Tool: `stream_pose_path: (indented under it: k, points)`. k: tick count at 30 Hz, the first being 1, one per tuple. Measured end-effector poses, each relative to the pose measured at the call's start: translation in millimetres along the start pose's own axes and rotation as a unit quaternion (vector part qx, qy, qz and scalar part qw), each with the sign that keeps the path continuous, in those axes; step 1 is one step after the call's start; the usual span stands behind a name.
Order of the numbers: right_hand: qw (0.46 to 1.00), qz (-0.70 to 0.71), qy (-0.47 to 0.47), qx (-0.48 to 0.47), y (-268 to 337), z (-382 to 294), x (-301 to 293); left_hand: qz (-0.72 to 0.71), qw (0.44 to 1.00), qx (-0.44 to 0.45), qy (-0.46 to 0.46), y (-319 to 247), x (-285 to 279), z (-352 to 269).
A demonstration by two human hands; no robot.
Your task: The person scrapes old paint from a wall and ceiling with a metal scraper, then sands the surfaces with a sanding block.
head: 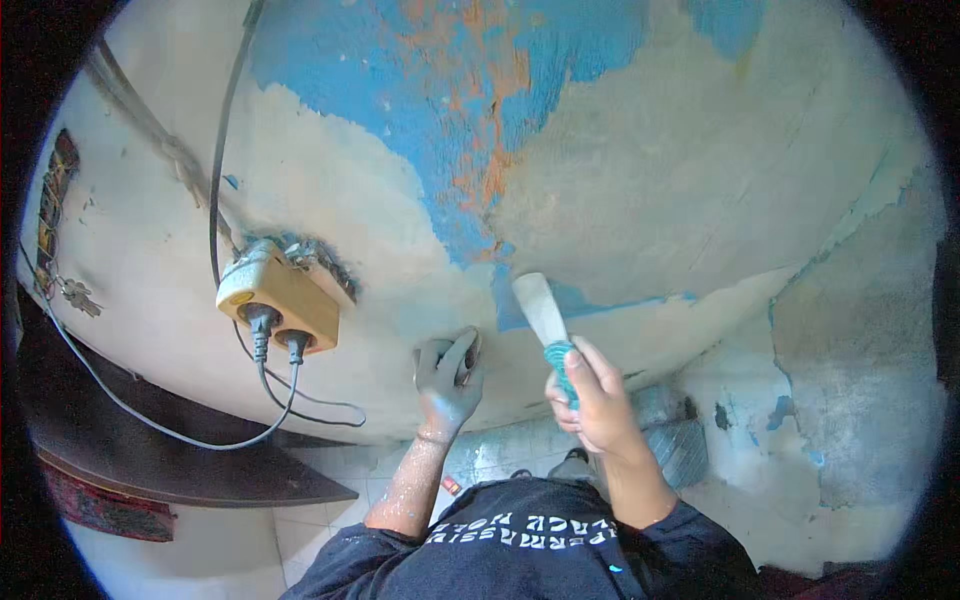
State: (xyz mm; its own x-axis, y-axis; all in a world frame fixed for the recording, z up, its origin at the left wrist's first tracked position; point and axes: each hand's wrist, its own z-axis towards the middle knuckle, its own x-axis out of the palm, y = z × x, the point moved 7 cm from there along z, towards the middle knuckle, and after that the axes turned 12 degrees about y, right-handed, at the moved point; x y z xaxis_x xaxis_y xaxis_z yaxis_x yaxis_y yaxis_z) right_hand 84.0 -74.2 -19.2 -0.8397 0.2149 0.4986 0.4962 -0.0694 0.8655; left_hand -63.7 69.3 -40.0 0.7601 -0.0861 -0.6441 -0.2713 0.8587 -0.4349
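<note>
My right hand (596, 401) grips a putty knife (543, 307) by its teal, ribbed handle. The knife's broad, pale blade points up toward the wall, near the lower edge of a blue painted patch (516, 300). Left of it, my left hand (450, 379), coated with grey dust or putty, is curled around a small object (472, 351); its edge shows between the fingers, but I cannot tell what it is. Before me, the wall (630, 187) has grey-white filler around bare blue paint (360, 60) and a rough orange-brown strip (480, 142).
On the left, a yellowed double socket (281, 300) holds two plugs with hanging grey cables (225, 448). A black cable (219, 150) runs above it. Keys (79, 297) hang beside an open wall slot (56, 199). A dark tabletop (187, 442) juts out lower left.
</note>
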Motion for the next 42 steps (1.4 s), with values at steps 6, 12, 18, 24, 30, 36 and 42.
stream_pose_path:
  k: [6,12,18,24,30,36,42]
  points:
    - [1.0,-0.006,0.015,-0.019,-7,11,4,-0.007,1.0,0.002,0.011,4,4,0]
    - [1.0,-0.006,-0.011,0.001,-8,-7,-2,-0.008,1.0,0.007,0.015,-1,-2,0]
    - [1.0,0.018,-0.015,-0.008,-4,0,1,-0.004,1.0,0.018,-0.014,3,2,5]
    - [1.0,0.012,-0.006,0.006,-3,4,3,0.001,1.0,0.019,0.01,0,2,0]
    - [0.999,0.02,-0.024,0.016,-2,-11,3,0.006,1.0,0.01,0.011,2,0,-3]
    - [1.0,0.017,-0.013,0.013,-1,-3,1,0.018,1.0,-0.005,0.009,8,3,0]
    - [1.0,0.013,-0.027,0.005,-7,1,-2,0.01,1.0,0.02,0.004,0,1,0]
